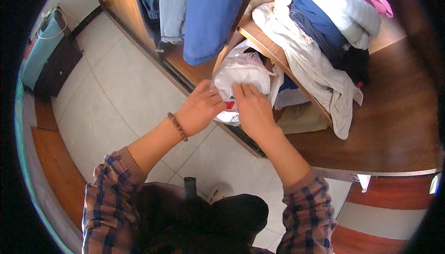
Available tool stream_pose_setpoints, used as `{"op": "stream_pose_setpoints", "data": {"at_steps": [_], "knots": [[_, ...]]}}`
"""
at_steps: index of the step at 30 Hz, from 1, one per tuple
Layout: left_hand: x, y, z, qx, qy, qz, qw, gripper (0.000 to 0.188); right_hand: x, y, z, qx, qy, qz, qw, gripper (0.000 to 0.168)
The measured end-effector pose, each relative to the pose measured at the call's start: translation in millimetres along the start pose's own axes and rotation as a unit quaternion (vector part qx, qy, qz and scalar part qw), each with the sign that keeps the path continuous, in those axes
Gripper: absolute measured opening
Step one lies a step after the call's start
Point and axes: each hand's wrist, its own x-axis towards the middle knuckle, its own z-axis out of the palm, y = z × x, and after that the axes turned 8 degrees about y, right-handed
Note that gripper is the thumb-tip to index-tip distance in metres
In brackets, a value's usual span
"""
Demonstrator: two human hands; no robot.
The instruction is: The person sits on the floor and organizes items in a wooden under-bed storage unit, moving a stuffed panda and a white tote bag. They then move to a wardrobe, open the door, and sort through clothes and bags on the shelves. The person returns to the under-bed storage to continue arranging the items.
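Note:
A white plastic bag [231, 116] with some printing sits in a lower compartment of the wardrobe, its mouth spread apart. Folded white cloth [241, 76] fills the bag. My left hand [205, 106], a beaded bracelet at its wrist, pinches the bag's near-left rim with curled fingers. On the cloth's near side lies my right hand [253, 109], its fingertips bent over the edge and partly hidden; whether they grip it I cannot tell. A small red patch [229, 105] shows between both hands.
Blue trousers [205, 21] and other garments hang at the upper left. On the wooden shelf [389, 115] at right lie a cream garment [306, 56], dark blue clothing [316, 21] and white folded cloth [344, 7]. Folded olive cloth [304, 118] lies under the shelf board. The wardrobe's track borders the tiled floor [121, 69].

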Motion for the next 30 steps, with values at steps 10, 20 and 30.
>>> {"op": "stream_pose_setpoints", "data": {"at_steps": [10, 20, 30], "knots": [[1.3, 12.3, 1.5, -0.016, -0.032, -0.020, 0.999, 0.019, 54.4, 32.7, 51.0, -0.098, -0.141, 0.094, 0.981, 0.035], [-15.7, 15.3, 8.8, -0.028, 0.015, -0.057, 0.998, 0.024, 18.4, 29.8, 72.7, -0.131, -0.261, -0.106, 0.950, 0.026], [-21.7, 17.7, 0.9, 0.035, 0.010, -0.079, 0.996, 0.025, 36.9, 16.2, 53.0, 0.018, -0.142, 0.111, 0.984, 0.016]]}}
